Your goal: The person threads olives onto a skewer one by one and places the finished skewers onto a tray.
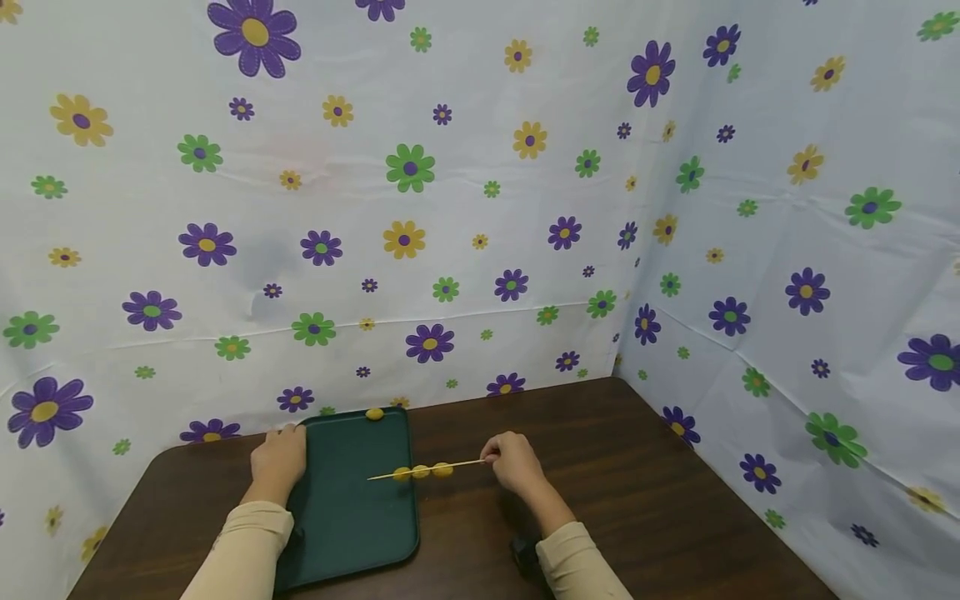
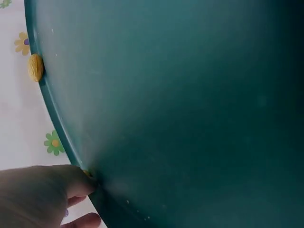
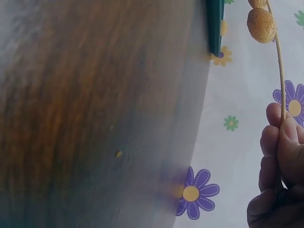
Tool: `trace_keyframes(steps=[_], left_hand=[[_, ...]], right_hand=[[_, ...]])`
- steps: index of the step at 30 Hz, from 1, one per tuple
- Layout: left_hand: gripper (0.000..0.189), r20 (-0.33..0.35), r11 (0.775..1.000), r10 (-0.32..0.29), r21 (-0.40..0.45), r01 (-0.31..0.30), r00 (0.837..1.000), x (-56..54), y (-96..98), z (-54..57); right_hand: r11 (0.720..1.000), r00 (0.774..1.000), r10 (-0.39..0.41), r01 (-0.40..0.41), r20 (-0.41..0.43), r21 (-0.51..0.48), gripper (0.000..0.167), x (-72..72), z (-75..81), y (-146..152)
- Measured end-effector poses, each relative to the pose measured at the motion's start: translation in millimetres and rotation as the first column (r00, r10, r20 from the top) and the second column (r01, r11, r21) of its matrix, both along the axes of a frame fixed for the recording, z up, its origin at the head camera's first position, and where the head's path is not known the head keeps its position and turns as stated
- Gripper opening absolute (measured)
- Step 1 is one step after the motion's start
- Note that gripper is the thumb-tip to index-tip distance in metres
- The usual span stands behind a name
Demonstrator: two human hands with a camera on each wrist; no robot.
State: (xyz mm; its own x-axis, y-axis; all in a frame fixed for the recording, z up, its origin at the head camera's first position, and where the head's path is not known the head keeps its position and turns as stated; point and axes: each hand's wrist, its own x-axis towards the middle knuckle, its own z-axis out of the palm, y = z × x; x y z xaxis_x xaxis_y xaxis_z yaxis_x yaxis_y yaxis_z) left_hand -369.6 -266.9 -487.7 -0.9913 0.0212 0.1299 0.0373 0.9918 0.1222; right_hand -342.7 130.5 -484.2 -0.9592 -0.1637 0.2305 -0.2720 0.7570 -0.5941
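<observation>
A thin wooden skewer (image 1: 467,463) bears three yellow oval pieces (image 1: 422,472) with a wrinkled skin. My right hand (image 1: 517,464) pinches its bare end between thumb and fingers, the tip pointing left over the dark green tray (image 1: 352,533). At the tray's far left corner is my left hand (image 1: 281,457). In the left wrist view its curled fingers (image 2: 78,183) lie at the rim, around a yellow piece (image 2: 86,173) that they mostly hide. Another yellow oval piece (image 1: 374,413) sits on the far rim.
The tray lies on a brown wooden table (image 1: 637,483). Flower-printed cloth (image 1: 450,208) hangs behind the table and along its right side. A small yellow crumb (image 3: 118,154) lies on the wood in the right wrist view.
</observation>
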Motion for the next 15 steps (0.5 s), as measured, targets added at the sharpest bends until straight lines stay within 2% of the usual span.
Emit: trace_keyframes(steps=[2, 6, 9, 15], left_hand=[[0.022, -0.052, 0.998, -0.025, -0.055, 0.022, 0.998, 1.4, 0.6, -0.1], [0.016, -0.106, 0.996, -0.048, -0.086, 0.039, 0.993, 0.6, 1.0, -1.7], [0.016, -0.112, 0.996, -0.055, -0.072, 0.047, 0.992, -0.9, -0.4, -3.1], [0.009, -0.085, 1.0, -0.024, 0.0, 0.024, 0.996, -1.8, -4.5, -1.7]], right_hand=[[1.0, 1.0, 0.0, 0.0, 0.005, -0.005, 0.021, 1.5, 0.2, -1.3], [1.0, 1.0, -0.002, 0.002, 0.011, -0.011, 0.019, 3.8, -0.8, -3.0], [1.0, 1.0, 0.001, -0.001, 0.018, -0.02, 0.019, 4.4, -2.2, -3.9], [0.999, 1.0, 0.009, -0.009, 0.01, -0.041, 0.019, 2.4, -4.3, -3.1]])
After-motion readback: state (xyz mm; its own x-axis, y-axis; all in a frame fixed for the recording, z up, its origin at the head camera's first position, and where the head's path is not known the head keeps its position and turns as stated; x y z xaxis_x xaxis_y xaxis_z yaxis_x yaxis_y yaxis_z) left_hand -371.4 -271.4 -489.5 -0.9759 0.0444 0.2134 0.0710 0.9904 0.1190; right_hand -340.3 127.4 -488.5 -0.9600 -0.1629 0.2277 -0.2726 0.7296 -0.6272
